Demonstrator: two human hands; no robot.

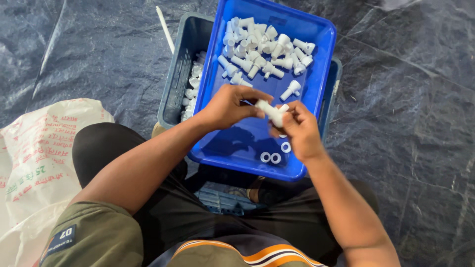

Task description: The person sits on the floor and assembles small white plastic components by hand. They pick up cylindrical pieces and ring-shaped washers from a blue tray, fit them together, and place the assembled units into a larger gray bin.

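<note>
White plastic fitting (pixel 271 112), held over the near half of the blue tray (pixel 316 84) by both hands. The tray rests on a grey crate (pixel 174 84), which stands on a floor covered in dark plastic sheeting (pixel 410 123). Left hand (pixel 228 105), palm down, fingers clamped on the fitting's far end; right hand (pixel 299 129), fingers closed around its near end. Loose fittings (pixel 262 49) fill the tray's far end; white rings (pixel 275 157) lie near its front rim. A white sack (pixel 34 163) lies left of the crate.

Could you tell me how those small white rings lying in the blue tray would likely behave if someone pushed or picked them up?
The white rings look like thin plastic, so probably light and stiff. They lie flat on the blue tray, so a push would likely slide them; on edge, being round, they could roll. Being small, they may be fiddly to pinch.
</note>
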